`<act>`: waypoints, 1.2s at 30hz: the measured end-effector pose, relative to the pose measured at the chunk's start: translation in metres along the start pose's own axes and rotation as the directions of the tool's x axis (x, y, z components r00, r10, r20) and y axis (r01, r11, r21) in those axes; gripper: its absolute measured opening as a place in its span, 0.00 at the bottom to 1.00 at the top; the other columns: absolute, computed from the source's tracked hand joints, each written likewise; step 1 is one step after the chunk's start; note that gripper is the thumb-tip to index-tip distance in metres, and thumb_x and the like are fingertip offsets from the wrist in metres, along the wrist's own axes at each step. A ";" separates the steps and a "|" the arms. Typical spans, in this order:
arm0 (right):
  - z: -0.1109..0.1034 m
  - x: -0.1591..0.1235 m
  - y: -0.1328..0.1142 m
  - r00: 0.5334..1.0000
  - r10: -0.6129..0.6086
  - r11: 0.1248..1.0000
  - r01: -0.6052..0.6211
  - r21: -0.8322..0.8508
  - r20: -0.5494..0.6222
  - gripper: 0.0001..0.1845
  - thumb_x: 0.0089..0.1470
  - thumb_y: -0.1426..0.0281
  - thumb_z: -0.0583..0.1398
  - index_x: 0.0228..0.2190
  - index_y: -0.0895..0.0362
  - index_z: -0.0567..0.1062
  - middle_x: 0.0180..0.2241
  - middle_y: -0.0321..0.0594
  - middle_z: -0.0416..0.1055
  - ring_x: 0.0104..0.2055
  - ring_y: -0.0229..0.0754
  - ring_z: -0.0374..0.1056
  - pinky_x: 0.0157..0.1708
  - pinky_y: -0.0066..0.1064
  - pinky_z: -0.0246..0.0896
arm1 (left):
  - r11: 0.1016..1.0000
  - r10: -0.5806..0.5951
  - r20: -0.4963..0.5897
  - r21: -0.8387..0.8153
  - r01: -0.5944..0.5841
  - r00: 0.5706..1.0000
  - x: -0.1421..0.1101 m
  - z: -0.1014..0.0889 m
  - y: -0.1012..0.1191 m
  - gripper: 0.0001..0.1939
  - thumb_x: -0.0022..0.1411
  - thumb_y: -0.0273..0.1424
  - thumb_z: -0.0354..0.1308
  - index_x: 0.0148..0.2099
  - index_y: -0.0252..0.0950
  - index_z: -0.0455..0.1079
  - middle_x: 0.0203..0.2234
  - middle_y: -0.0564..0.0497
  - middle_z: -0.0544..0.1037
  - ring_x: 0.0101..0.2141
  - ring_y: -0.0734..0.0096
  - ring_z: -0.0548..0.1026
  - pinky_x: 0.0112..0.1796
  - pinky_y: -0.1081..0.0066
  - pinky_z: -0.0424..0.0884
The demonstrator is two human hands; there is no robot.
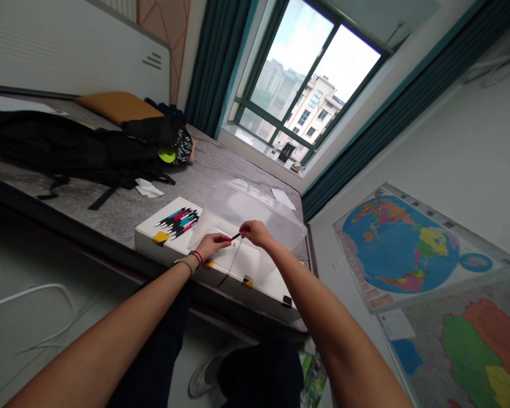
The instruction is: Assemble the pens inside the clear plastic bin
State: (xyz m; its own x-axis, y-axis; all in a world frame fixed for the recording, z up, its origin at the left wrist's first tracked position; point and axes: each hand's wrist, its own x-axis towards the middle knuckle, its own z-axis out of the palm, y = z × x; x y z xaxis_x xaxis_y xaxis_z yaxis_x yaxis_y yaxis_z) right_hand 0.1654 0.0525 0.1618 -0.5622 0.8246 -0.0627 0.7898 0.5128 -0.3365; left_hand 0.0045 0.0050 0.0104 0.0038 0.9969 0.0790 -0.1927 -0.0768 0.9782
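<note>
Between my hands is a small pen (236,236) with a red part and a dark part. My left hand (212,245), a red cord and a band on its wrist, pinches the red end. The dark end is in the closed fingertips of my right hand (255,233). Whether the pen is whole or in separate parts is too small to tell. Left of my hands, a pile of pens (178,222) in blue, red and black lies on a white box (147,232). A translucent plastic bin (255,205) sits just behind and under my hands.
Yellow-and-black tape (160,237) marks the white boxes' front edges. A crumpled tissue (148,188) and a black backpack (68,148) lie on the grey marbled surface (212,156) at left. A white paper (284,198) lies behind the bin. A world map (399,243) hangs at right.
</note>
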 end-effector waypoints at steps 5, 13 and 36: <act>0.003 -0.003 -0.003 0.998 0.043 0.999 -0.044 0.026 0.045 0.06 0.56 0.73 0.59 0.34 0.59 0.77 0.28 0.37 0.77 0.28 0.33 0.73 0.34 0.22 0.61 | 1.000 -0.022 -0.007 -0.020 0.022 1.000 -0.001 0.001 0.002 0.24 0.41 0.45 0.70 0.38 0.35 0.77 0.35 0.46 0.81 0.37 0.64 0.76 0.42 0.65 0.69; 0.007 -0.005 0.004 0.996 0.085 0.973 -0.074 -0.219 0.038 0.17 0.62 0.61 0.54 0.34 0.59 0.77 0.32 0.44 0.77 0.35 0.39 0.71 0.35 0.26 0.58 | 1.000 -0.013 0.025 0.015 0.013 1.000 0.002 -0.001 -0.002 0.24 0.41 0.46 0.69 0.39 0.35 0.78 0.37 0.45 0.81 0.38 0.64 0.76 0.44 0.65 0.68; 0.012 0.001 -0.004 0.993 0.067 0.972 -0.043 -0.231 0.096 0.17 0.60 0.58 0.56 0.34 0.57 0.78 0.34 0.45 0.77 0.38 0.42 0.71 0.35 0.27 0.58 | 1.000 -0.016 -0.002 -0.011 0.016 1.000 0.002 0.001 -0.003 0.26 0.40 0.48 0.69 0.38 0.35 0.78 0.32 0.46 0.81 0.34 0.65 0.75 0.39 0.66 0.70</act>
State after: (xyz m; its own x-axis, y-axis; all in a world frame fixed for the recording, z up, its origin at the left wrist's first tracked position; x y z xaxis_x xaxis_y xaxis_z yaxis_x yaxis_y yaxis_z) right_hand 0.1584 0.0482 0.1519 -0.5289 0.8305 -0.1748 0.8487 0.5180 -0.1072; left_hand 0.0059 0.0068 0.0073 0.0051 0.9980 0.0628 -0.2033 -0.0604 0.9772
